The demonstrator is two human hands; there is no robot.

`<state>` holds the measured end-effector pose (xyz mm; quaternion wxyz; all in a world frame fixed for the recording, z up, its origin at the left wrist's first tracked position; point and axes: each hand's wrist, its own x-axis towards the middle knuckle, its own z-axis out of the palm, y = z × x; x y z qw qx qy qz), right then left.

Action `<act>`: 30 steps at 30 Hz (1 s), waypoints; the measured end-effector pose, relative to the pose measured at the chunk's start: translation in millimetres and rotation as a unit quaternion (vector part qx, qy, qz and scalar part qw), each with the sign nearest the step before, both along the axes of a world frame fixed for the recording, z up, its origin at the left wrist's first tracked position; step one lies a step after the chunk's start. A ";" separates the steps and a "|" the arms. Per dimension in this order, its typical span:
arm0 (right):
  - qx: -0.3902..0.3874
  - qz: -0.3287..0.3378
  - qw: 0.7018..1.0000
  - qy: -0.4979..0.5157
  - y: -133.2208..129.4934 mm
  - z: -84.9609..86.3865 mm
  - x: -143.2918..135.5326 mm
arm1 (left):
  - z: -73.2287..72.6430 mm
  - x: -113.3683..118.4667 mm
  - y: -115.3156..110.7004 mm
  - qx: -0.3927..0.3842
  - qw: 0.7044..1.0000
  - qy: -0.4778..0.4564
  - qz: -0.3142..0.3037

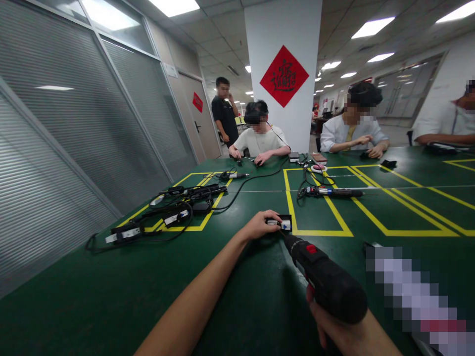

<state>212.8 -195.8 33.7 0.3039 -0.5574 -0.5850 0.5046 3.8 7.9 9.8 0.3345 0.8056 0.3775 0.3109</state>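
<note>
A small dark box-like part with a white and blue inside (285, 224) lies on the green table (237, 291). My left hand (261, 223) is closed on its left end, fingers bent over the top edge. A black cordless drill with a red switch (328, 274) is gripped from below by my right hand (322, 314), mostly hidden behind the drill body. The drill slants forward and left, its thin bit reaching the near edge of the part; whether the tip touches is too small to tell.
Black adapters with cables (193, 202) lie at the left. An electric screwdriver (334, 193) and a roll of tape (318, 168) are beyond. A blurred pale object (411, 291) is at the right. Several people are across the table.
</note>
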 end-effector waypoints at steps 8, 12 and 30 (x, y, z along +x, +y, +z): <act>-0.013 0.031 0.999 0.016 1.3 1.9 2.6 | -1.7 -1.5 0.5 0.012 1.000 -0.008 -0.016; -0.032 0.029 0.999 0.009 0.3 3.8 2.5 | -1.8 -1.0 0.0 0.008 1.000 -0.003 -0.007; -0.004 -0.014 1.000 -0.004 -2.8 11.1 -1.6 | -0.3 -0.8 -0.2 0.013 1.000 -0.004 -0.011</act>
